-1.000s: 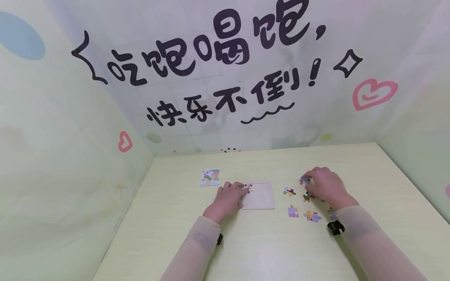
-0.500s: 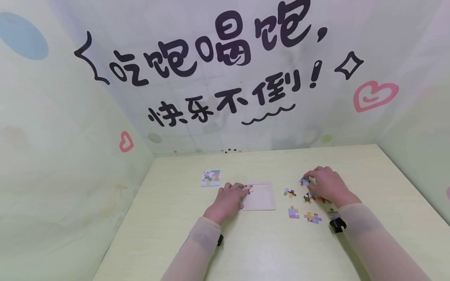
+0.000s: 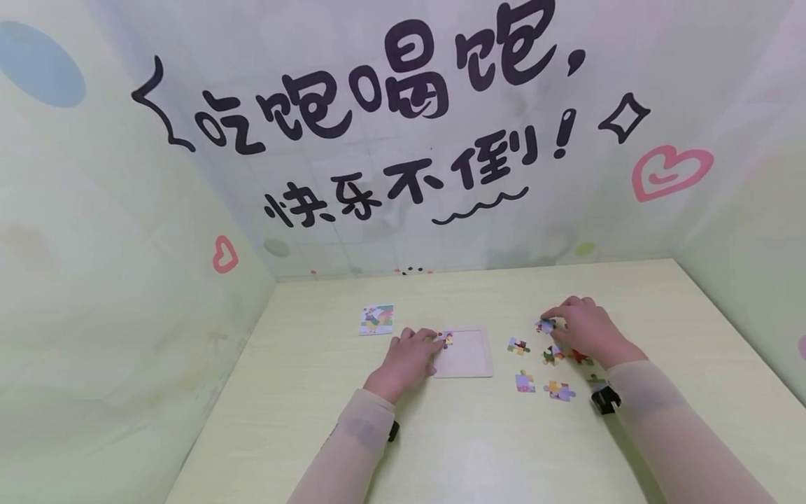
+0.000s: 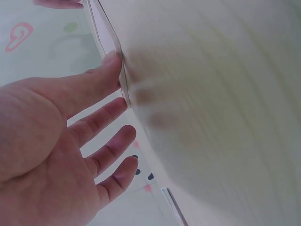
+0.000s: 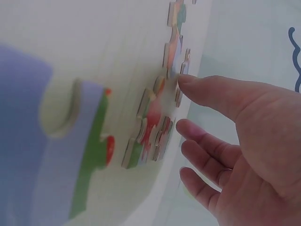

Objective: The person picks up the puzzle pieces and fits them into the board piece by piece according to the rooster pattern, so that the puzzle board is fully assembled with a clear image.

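Note:
A pale square puzzle tray (image 3: 466, 355) lies flat on the table, with one colourful puzzle piece (image 3: 448, 341) at its far left corner. My left hand (image 3: 409, 357) holds the tray at its left side, thumb and index finger touching the edge. Farther right, my right hand (image 3: 585, 329) has thumb and index finger on a lilac puzzle piece (image 3: 544, 326) at the back of a loose group. Under and beside that hand lie a green-and-red piece (image 3: 552, 355) and a mostly red one (image 3: 580, 358), partly covered. The right wrist view shows the thumb overlapping the piece.
A small printed picture card (image 3: 376, 319) lies left of the tray. Other loose pieces lie right of it: one dark red and yellow (image 3: 518, 346), one lilac (image 3: 525, 381), one orange and lilac (image 3: 560, 390). A printed cloth wall (image 3: 352, 245) rises behind the table.
My right hand has shifted slightly, uncovering more of the red pieces below it. The left hand stays at the tray.

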